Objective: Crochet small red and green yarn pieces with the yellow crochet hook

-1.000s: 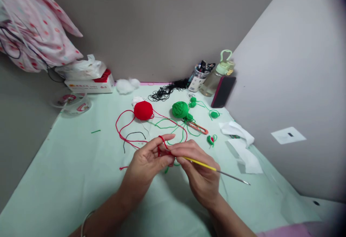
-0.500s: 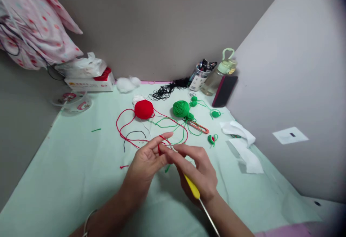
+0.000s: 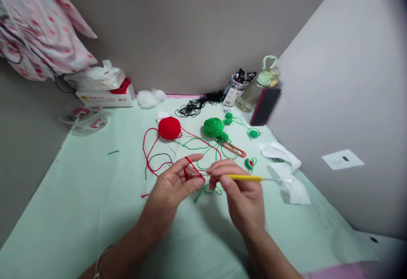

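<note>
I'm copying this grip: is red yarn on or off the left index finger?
On: red yarn crosses the index finger of the left hand.

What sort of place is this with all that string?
Probably a craft corner: a round red yarn ball and a round green yarn ball sit on the pale green tabletop, and the right hand holds a yellow-handled metal hook.

We saw only part of the white bundle [image 3: 162, 116] behind the red yarn ball [image 3: 169, 128]. Right of the ball, the crochet hook [image 3: 249, 178] blurred at its far end; left of it, the view's edge cut off the dotted cloth [image 3: 47, 29].
</note>
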A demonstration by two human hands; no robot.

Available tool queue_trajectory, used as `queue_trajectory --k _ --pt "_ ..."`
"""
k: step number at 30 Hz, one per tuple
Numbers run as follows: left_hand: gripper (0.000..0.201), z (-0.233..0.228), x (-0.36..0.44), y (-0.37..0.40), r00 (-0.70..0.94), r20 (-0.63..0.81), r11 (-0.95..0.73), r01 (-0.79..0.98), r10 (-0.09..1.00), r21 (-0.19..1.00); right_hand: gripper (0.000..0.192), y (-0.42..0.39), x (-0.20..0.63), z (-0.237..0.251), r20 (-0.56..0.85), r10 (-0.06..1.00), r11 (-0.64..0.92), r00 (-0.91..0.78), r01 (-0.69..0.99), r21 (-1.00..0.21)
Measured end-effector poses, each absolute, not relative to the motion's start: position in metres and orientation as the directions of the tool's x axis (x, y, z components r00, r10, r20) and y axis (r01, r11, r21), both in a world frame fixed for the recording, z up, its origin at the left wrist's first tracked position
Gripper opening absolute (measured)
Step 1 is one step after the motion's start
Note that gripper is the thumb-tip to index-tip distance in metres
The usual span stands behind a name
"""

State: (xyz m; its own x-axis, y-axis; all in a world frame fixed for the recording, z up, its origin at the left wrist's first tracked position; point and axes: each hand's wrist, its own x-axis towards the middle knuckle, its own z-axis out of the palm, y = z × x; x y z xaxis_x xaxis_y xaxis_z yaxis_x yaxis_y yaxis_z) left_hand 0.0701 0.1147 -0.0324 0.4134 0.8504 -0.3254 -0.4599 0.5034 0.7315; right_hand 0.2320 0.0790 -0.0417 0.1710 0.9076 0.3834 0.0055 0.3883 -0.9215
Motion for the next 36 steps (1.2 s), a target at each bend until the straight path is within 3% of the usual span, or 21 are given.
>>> queue_trajectory --k 2,4,6,7,9,11,13,15,20,27,29,32,36 --pt "0.047 -0.034 0.073 0.111 0.394 -0.305 0.471 -0.446 0.867 0.761 0.024 0.075 0.229 -0.044 0.484 0.864 0.439 0.138 0.261 -0.859" --pt "0.051 -0.035 0.075 0.109 0.425 -0.326 0.511 -0.455 0.844 0.729 0.035 0.071 0.227 -0.047 0.628 0.776 0.515 0.056 0.519 -0.682" --pt "0.049 -0.035 0.075 0.109 0.495 -0.363 0.596 -0.472 0.789 0.650 0.043 0.067 0.228 -0.049 0.705 0.709 0.555 -0.030 0.640 -0.531" --pt "0.048 -0.035 0.074 0.111 0.529 -0.375 0.632 -0.478 0.761 0.609 0.043 0.067 0.229 -0.049 0.706 0.707 0.560 -0.036 0.639 -0.527" --pt "0.043 -0.035 0.072 0.114 0.554 -0.381 0.661 -0.496 0.740 0.563 0.036 0.068 0.233 -0.048 0.646 0.760 0.525 0.065 0.525 -0.670" --pt "0.037 -0.034 0.070 0.117 0.530 -0.375 0.640 -0.513 0.761 0.573 0.027 0.072 0.236 -0.045 0.530 0.823 0.466 0.206 0.290 -0.836" --pt "0.031 -0.032 0.069 0.118 0.488 -0.372 0.603 -0.505 0.790 0.618 0.021 0.076 0.238 -0.043 0.406 0.874 0.413 0.268 0.034 -0.910" --pt "0.030 -0.032 0.071 0.117 0.459 -0.358 0.564 -0.472 0.813 0.677 0.017 0.079 0.237 -0.042 0.324 0.918 0.356 0.230 -0.117 -0.927" --pt "0.041 -0.036 0.073 0.113 0.468 -0.330 0.528 -0.396 0.820 0.751 0.014 0.079 0.233 -0.043 0.321 0.935 0.331 0.149 -0.044 -0.943" --pt "0.029 -0.036 0.067 0.116 0.448 -0.315 0.492 -0.362 0.837 0.792 0.017 0.080 0.237 -0.042 0.192 0.970 0.225 0.147 -0.258 -0.940" --pt "0.027 -0.035 0.067 0.116 0.426 -0.313 0.475 -0.354 0.849 0.806 0.019 0.077 0.237 -0.041 0.240 0.957 0.267 0.164 -0.172 -0.948" --pt "0.027 -0.034 0.067 0.114 0.370 -0.294 0.426 -0.352 0.881 0.834 0.023 0.072 0.237 -0.042 0.442 0.886 0.424 0.136 0.145 -0.894" --pt "0.043 -0.033 0.070 0.112 0.396 -0.289 0.446 -0.397 0.872 0.802 0.029 0.065 0.236 -0.044 0.652 0.747 0.584 -0.130 0.597 -0.550"
